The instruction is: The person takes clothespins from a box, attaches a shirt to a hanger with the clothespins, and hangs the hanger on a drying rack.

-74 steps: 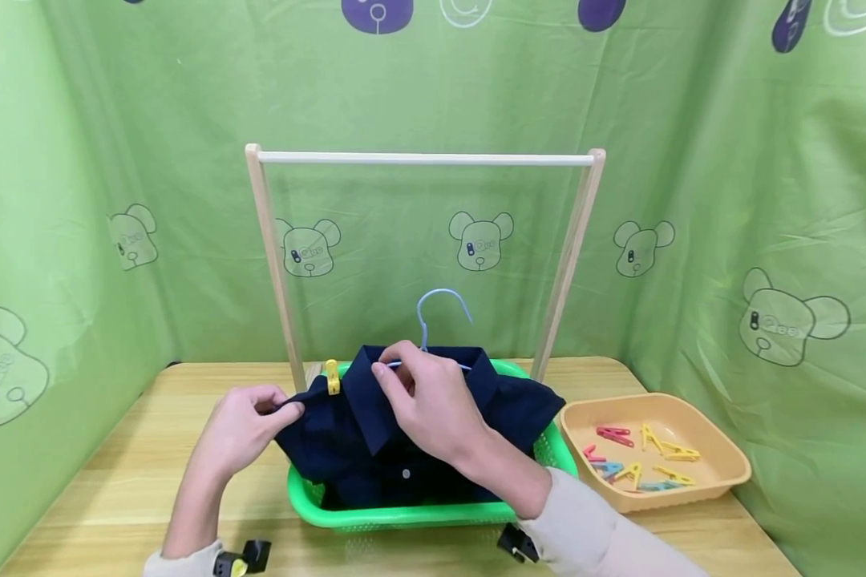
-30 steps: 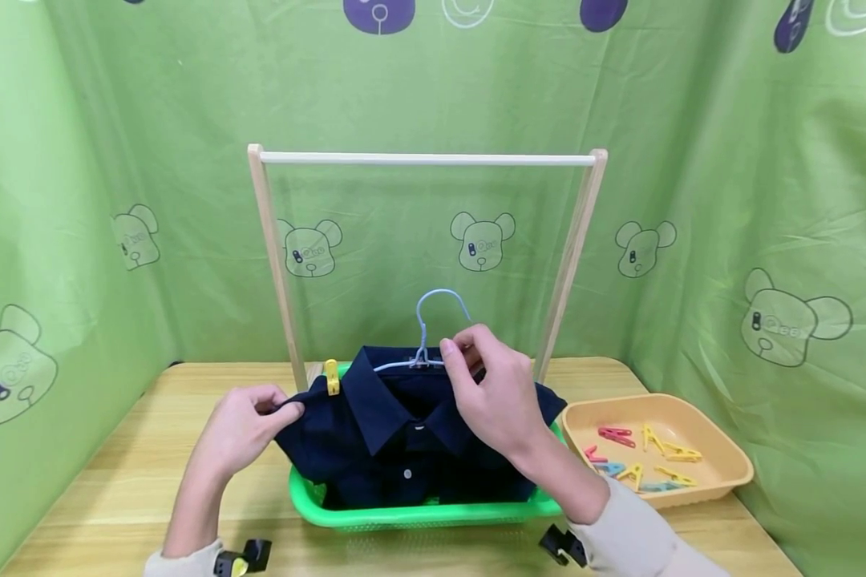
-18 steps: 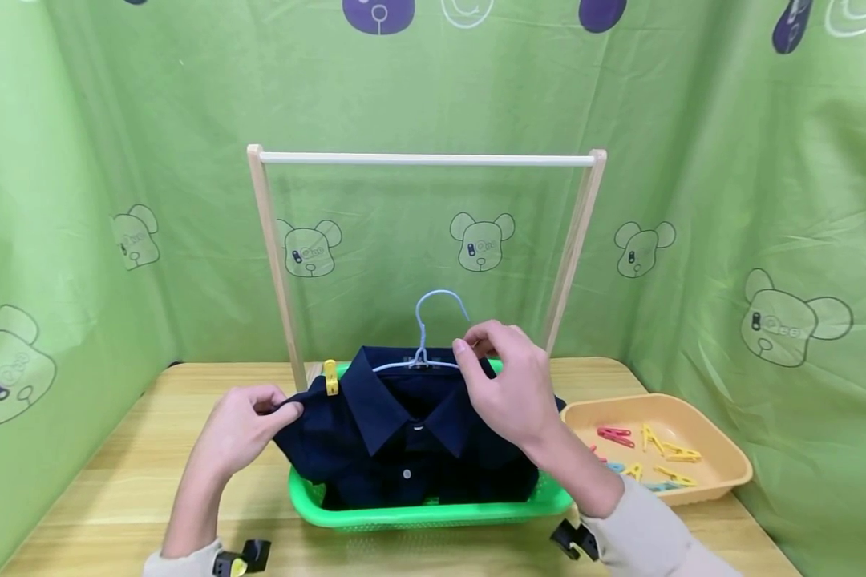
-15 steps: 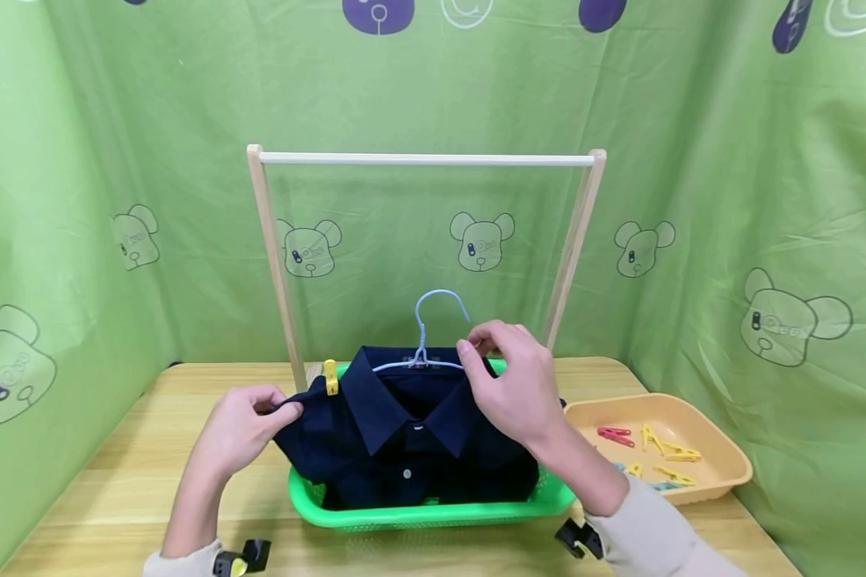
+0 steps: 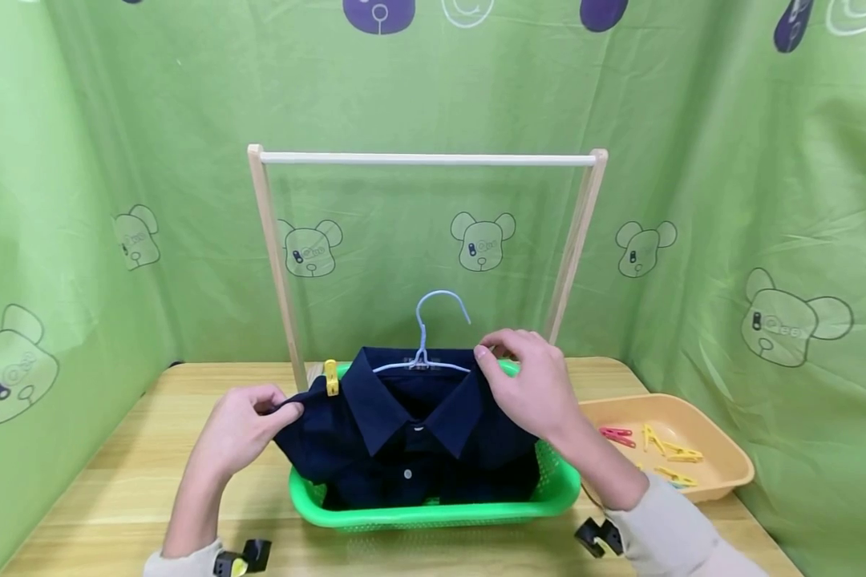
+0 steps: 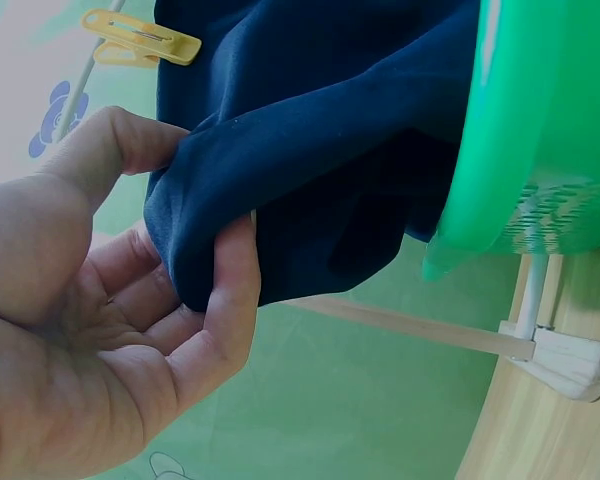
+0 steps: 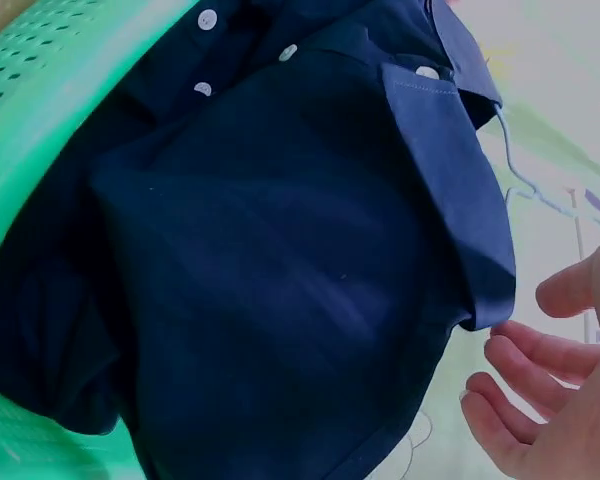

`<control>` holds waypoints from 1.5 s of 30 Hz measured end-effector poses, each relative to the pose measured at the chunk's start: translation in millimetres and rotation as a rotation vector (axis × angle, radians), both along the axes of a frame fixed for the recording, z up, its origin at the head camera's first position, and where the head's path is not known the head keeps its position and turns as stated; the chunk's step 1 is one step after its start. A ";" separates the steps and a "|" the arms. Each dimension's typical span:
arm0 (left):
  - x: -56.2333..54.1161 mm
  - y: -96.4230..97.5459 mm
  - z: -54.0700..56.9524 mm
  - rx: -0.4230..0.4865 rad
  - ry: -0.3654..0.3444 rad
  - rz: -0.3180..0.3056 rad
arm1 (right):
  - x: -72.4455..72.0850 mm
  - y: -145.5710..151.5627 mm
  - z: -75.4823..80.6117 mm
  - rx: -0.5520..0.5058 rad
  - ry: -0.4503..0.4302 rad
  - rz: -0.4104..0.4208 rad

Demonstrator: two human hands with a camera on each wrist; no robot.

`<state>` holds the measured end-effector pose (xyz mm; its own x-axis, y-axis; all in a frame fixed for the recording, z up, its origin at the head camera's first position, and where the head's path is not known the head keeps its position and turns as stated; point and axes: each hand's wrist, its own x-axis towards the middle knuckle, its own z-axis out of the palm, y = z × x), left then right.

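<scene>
The navy shirt lies in the green basket, its sleeve pinched past the edge by your left grip; your right grip, loosely spread, holds nothing. Collar label looks blurred.

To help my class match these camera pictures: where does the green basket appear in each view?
Head: the green basket sits below centre.
Left wrist: the green basket fills the upper right.
Right wrist: the green basket runs down the left side.
Shared landmark: the navy shirt.
</scene>
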<state>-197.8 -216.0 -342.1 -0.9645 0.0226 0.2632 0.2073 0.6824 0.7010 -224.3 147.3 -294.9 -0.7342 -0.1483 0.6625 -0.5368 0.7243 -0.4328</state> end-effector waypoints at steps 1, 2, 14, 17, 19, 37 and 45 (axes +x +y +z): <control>0.1 -0.1 0.0 0.001 -0.001 0.000 | -0.8 1.4 0.1 -0.001 -0.016 -0.006; 0.1 -0.2 -0.1 0.002 -0.002 0.001 | -1.7 2.8 0.3 -0.001 -0.028 -0.012; 0.1 -1.1 0.2 -0.002 -0.008 0.004 | -10.5 25.7 2.2 -0.013 -0.166 -0.051; 0.3 -0.9 1.1 -0.004 -0.009 0.007 | -12.2 33.4 3.3 -0.001 -0.208 -0.059; 1.0 -0.7 1.8 -0.005 -0.009 0.004 | -12.6 38.6 4.2 0.001 -0.235 -0.063; 0.6 -1.0 1.3 -0.003 -0.014 -0.001 | -35.4 75.4 -20.1 0.098 -0.322 -0.146; -1.1 -1.6 0.9 0.003 -0.014 0.001 | -49.0 95.9 -35.7 0.152 -0.403 -0.176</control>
